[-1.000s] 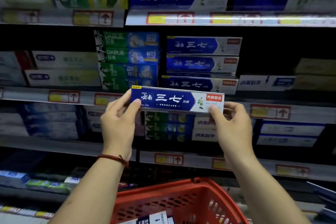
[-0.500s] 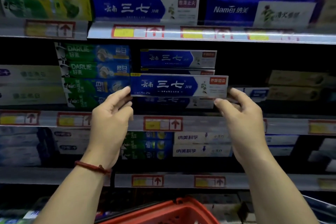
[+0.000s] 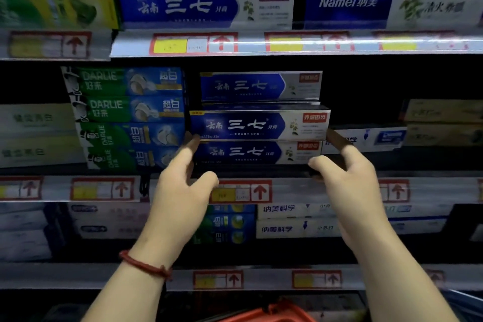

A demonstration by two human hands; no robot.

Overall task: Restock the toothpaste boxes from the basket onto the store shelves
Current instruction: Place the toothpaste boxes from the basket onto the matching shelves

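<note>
A blue and white toothpaste box [image 3: 258, 125] lies flat on the middle shelf [image 3: 313, 191], on top of a matching box [image 3: 251, 153]. Another of the same kind [image 3: 258, 85] stands higher and further back. My left hand [image 3: 180, 191] reaches up with its index fingertip touching the box's lower left corner, thumb spread away below. My right hand [image 3: 347, 185] mirrors it, with its index fingertip against the box's right end and the thumb apart underneath. Only the red basket's rim [image 3: 269, 315] shows, at the bottom edge between my forearms.
Green and blue Darlie boxes [image 3: 128, 117] are stacked just left of the blue stack. A low white box [image 3: 366, 137] lies to its right with dark open space above. Shelves above and below hold more toothpaste boxes behind price-tag rails.
The box went from held in front of the shelf to lying on the stack in the middle shelf. Both hands loosened from a pinch to fingertips at its ends. The view moved closer and up.
</note>
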